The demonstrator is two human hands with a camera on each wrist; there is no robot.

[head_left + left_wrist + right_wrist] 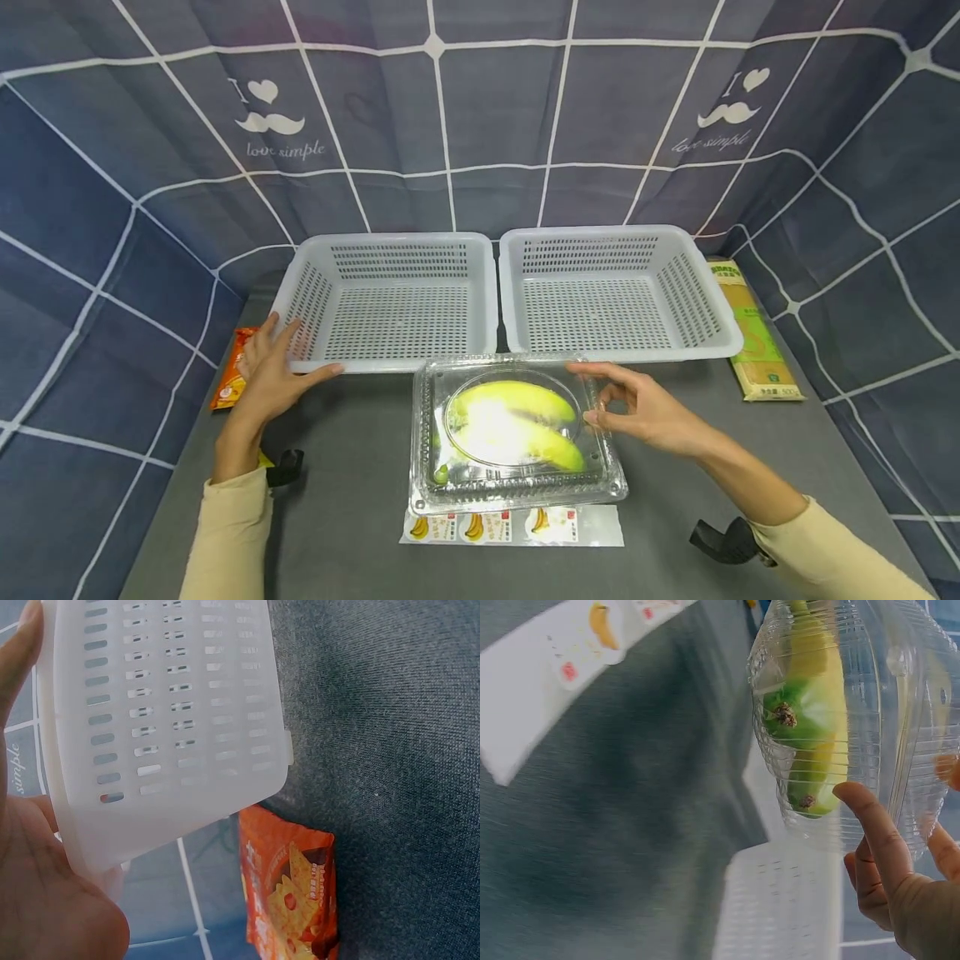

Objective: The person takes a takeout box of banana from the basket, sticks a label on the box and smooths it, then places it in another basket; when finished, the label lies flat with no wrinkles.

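Note:
A clear plastic clamshell box (517, 492) with yellow-green bananas (517, 408) inside lies in front of the two baskets. My right hand (645, 412) holds the box by its right edge; in the right wrist view the thumb (870, 814) lies against its ridged side. My left hand (273, 371) rests at the front-left corner of the left white basket (405, 321), fingers and thumb spread along the rim. The left wrist view shows the palm (60, 892) by the basket corner.
A strip of banana stickers (510, 527) lies in front of the box. The right white basket (600, 317) stands beside the left one. An orange snack bag (228, 371) lies at the far left, a yellow-green packet (757, 333) at the right. Patterned cloth walls (495, 108) enclose the table.

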